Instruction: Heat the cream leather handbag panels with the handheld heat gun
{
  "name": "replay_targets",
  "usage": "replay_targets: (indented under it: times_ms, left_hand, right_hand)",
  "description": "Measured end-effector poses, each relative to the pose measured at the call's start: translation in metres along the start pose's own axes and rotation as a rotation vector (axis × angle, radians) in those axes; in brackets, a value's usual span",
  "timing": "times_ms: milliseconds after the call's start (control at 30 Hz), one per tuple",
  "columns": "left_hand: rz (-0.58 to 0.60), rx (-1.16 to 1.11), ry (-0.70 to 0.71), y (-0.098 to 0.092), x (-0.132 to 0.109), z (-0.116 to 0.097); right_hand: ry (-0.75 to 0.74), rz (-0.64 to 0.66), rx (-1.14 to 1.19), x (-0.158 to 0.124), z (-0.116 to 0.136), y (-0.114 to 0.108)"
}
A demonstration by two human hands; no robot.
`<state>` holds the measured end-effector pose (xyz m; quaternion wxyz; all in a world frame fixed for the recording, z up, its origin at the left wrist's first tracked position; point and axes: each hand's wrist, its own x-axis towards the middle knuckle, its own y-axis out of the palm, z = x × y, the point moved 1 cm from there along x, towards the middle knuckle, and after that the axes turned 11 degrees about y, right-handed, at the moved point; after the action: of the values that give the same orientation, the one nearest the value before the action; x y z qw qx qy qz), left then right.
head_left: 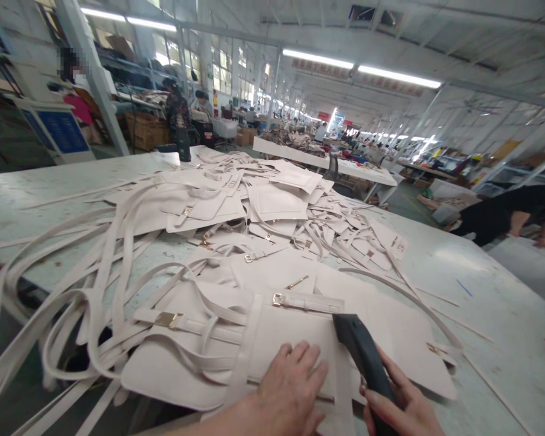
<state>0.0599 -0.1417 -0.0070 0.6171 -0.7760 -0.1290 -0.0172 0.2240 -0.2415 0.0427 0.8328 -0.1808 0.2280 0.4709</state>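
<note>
My left hand point(288, 390) lies flat, fingers together, on a cream leather bag panel point(236, 357) at the near edge of the table. My right hand point(402, 406) grips a dark grey handheld tool point(361, 351), whose tip points at the panel near a strap with a gold buckle point(306, 301). Another strap with a gold clasp point(168, 319) crosses the panel to the left.
A big heap of cream panels and long straps point(254, 206) covers the pale green worktable point(481, 284); straps hang over its left edge. A person in black point(508, 218) bends at the right. Other workers, tables and boxes stand behind.
</note>
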Motion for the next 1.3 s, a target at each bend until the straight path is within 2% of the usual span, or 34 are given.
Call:
replay_targets:
  times_ms: [100,233,333,500,633,700,800,867,933,967,1067,1100,1200,1300]
  left_hand:
    - [-0.007,-0.038,-0.089,0.002,0.018,0.016]
    - [0.042,-0.063,-0.111,0.033,0.029,0.029]
    - [0.031,-0.038,-0.087,0.044,0.031,0.027]
    - [0.037,-0.024,-0.084,0.041,0.031,0.024]
    - [0.046,-0.057,-0.096,0.035,0.03,0.025]
    - [0.05,-0.07,-0.103,0.03,0.032,0.024]
    - [0.074,-0.079,-0.111,0.024,0.035,0.023]
    - [0.105,-0.08,-0.108,0.022,0.036,0.027]
    - [0.089,-0.055,-0.106,0.022,0.033,0.043]
    - [0.044,-0.029,-0.112,0.022,0.031,0.055]
    - [-0.207,0.111,-0.216,0.017,0.02,0.104]
    - [-0.254,0.165,-0.271,0.014,0.016,0.12]
    - [-0.229,0.201,-0.369,0.0,0.002,0.16]
    - [-0.148,0.135,-0.407,-0.011,-0.005,0.182]
  right_hand:
    - [0.014,0.096,-0.038,0.011,0.004,0.004]
    - [0.042,0.143,-0.035,0.02,0.011,0.006]
    - [0.064,0.138,-0.038,0.029,0.023,0.008]
    - [-0.011,0.111,0.001,0.053,0.054,0.014]
    - [-0.125,0.05,-0.019,0.054,0.067,0.009]
    - [-0.104,0.078,-0.037,0.048,0.062,0.006]
    - [-0.013,0.202,0.008,0.041,0.042,0.007]
    - [-0.021,0.243,0.028,0.041,0.029,0.013]
    - [-0.062,0.187,0.05,0.047,0.021,0.019]
    - [-0.089,0.16,0.087,0.051,0.02,0.021]
    - [-0.116,0.113,0.143,0.064,0.022,0.028]
    - [-0.129,0.101,0.155,0.067,0.022,0.031]
    - [-0.19,0.048,0.184,0.071,0.016,0.044]
    - [-0.307,0.013,0.253,0.072,0.0,0.058]
